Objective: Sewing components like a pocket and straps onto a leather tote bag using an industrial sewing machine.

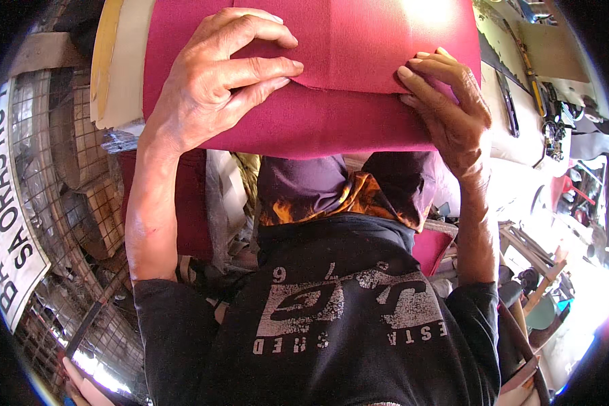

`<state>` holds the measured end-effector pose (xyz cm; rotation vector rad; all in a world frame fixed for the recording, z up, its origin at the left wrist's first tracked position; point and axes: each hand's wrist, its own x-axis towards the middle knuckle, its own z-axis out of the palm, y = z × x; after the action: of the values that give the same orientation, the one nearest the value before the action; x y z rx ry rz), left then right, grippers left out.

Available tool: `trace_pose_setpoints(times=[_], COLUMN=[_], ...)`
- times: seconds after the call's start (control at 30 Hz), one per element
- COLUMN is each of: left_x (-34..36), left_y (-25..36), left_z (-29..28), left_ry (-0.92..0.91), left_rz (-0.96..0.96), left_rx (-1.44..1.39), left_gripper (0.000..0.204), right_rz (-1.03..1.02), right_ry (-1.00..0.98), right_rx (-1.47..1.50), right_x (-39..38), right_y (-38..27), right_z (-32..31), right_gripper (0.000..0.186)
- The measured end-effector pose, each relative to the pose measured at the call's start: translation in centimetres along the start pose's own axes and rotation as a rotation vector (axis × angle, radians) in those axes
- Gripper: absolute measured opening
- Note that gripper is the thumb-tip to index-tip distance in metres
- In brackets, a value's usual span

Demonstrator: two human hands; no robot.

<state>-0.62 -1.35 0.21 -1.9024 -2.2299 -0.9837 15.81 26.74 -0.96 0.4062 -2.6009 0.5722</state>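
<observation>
A dark red cloth (304,122) lies spread in front of me, its near side curving down toward my lap. On top lies a second, lighter red piece of cloth (358,61), whose near edge runs between my hands. My left hand (216,78) has thumb and index finger together at the left end of that edge, with its other fingers bent over the cloth. At the right end, my right hand (450,101) pinches the same edge between its thumb and fingers. The undersides of the fingertips are hidden.
A cream board (125,61) stands at the cloth's left. A wire mesh (54,162) with wood behind it and a white sign (13,230) fill the far left. On the right, a pale work surface (511,145) holds a dark slim tool (507,105); clutter lies beyond.
</observation>
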Motion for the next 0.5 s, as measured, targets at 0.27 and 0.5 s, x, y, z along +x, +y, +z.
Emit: trace_pose_setpoints(times=[0.27, 0.5], left_x=[0.4, 4.5], left_y=[1.0, 4.5], left_z=[-0.2, 2.6], left_ry=[-0.012, -0.021], left_rz=[-0.041, -0.065], left_rx=[0.061, 0.024], left_gripper=[0.032, 0.038], right_rz=[-0.021, 0.015], right_ry=[0.039, 0.036], right_rx=[-0.024, 0.041], right_x=[0.0, 0.1], right_y=[0.1, -0.1], right_z=[0.0, -0.3], right_gripper=[0.038, 0.029])
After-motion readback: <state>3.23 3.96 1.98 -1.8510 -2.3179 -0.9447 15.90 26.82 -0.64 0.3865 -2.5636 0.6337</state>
